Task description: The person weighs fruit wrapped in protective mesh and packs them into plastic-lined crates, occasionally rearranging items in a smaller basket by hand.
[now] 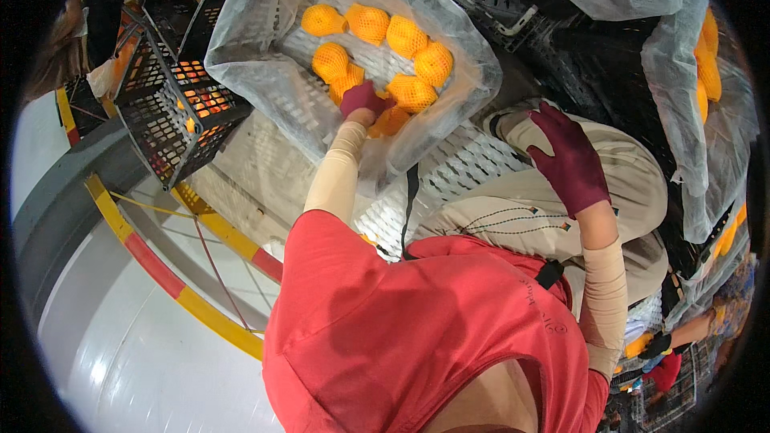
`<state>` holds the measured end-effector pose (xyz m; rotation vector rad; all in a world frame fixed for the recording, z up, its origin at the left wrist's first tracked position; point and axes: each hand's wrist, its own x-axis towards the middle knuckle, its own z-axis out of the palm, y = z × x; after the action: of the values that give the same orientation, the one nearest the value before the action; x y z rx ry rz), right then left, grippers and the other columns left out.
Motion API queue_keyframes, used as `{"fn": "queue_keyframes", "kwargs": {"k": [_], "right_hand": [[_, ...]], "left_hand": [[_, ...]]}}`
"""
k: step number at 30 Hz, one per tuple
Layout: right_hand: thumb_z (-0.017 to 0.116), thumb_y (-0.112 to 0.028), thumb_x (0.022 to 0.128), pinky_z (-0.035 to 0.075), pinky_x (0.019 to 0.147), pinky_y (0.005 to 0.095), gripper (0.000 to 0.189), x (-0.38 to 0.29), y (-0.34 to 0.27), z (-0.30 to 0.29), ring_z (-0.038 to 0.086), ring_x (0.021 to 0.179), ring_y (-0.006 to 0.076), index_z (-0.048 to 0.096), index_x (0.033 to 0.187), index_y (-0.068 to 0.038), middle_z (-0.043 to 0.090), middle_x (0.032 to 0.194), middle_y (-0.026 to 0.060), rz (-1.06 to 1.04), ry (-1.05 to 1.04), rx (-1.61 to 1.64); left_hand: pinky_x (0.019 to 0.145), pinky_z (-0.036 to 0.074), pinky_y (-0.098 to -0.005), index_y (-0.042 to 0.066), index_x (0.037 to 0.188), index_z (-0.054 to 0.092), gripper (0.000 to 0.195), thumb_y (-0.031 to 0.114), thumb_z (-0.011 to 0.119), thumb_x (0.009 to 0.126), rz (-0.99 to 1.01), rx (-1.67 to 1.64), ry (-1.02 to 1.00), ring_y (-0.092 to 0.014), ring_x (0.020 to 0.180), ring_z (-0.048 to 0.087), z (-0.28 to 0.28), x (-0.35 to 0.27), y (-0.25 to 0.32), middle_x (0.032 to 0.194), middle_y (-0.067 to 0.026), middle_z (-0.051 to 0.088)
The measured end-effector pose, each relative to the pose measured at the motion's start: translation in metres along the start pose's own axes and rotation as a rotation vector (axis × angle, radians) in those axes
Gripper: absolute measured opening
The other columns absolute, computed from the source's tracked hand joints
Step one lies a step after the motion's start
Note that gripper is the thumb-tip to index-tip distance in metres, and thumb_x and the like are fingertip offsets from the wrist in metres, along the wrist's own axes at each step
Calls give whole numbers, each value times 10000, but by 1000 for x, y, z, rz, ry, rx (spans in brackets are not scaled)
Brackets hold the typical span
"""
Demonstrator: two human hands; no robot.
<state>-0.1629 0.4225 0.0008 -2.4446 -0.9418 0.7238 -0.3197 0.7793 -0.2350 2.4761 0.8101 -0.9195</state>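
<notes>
My left hand (364, 101), in a maroon glove, reaches into a crate lined with white non-woven fabric (246, 81). It touches or holds one of the fruits in orange foam nets at the near side; its fingertips are hidden, so its grip cannot be told. Several netted fruits (368, 23) lie around the liner's floor, in a rough ring, with white padding (367, 57) between them. To the right, my right hand (568, 159), gloved alike, hangs above my bent knee with fingers apart and nothing in it.
Black plastic crates (174, 114) stand at the left, with orange-red fruit seen through the mesh. Yellow and red striped rails (153, 264) curve at lower left. More lined crates with netted fruit (708, 66) are at the right. Another person's gloved hand (656, 344) is at lower right.
</notes>
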Motion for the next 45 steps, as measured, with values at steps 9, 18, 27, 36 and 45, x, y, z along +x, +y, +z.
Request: {"fn": "queue_keyframes", "kwargs": {"k": [9, 18, 27, 36, 45], "right_hand": [[676, -195, 830, 409, 1029, 427, 497, -5, 4, 4, 506, 1221, 321, 531, 1301, -136, 504, 1390, 114, 34, -34, -17], [674, -195, 830, 409, 1030, 424, 503, -4, 0, 1, 507, 1225, 315, 526, 1308, -144, 494, 1402, 110, 71, -78, 2], [692, -178, 814, 420, 1015, 426, 511, -4, 1, 1, 523, 1200, 321, 529, 1297, -136, 520, 1370, 115, 66, -89, -27], [730, -93, 760, 458, 986, 384, 540, 0, 1, 3, 541, 1181, 312, 560, 1272, -114, 542, 1346, 119, -7, -32, -44], [705, -164, 797, 436, 1003, 420, 518, -3, 4, 3, 532, 1183, 328, 539, 1286, -139, 534, 1348, 129, 11, -30, -31]], "left_hand": [[931, 496, -386, 29, 1241, 582, 867, 495, 821, 549, 233, 3, -340, -341, 1110, 611, -1, -10, -31, 1193, -203, 634], [728, 512, -348, -68, 1234, 563, 842, 531, 795, 689, 96, -624, -318, -222, 824, 635, -6, 83, -75, 1003, -148, 689], [901, 495, -448, 62, 1213, 596, 603, 310, 782, 696, -98, -468, 329, -382, 1087, 597, 21, 92, -10, 1174, -205, 638], [903, 507, -423, 126, 1251, 562, 804, 564, 797, 619, -264, 4, 282, -329, 1102, 608, -3, 49, -46, 1212, -150, 630], [948, 478, -466, 30, 1237, 539, 851, 627, 742, 664, -560, -462, 172, -350, 1171, 575, 33, 63, -47, 1245, -202, 606]]}}
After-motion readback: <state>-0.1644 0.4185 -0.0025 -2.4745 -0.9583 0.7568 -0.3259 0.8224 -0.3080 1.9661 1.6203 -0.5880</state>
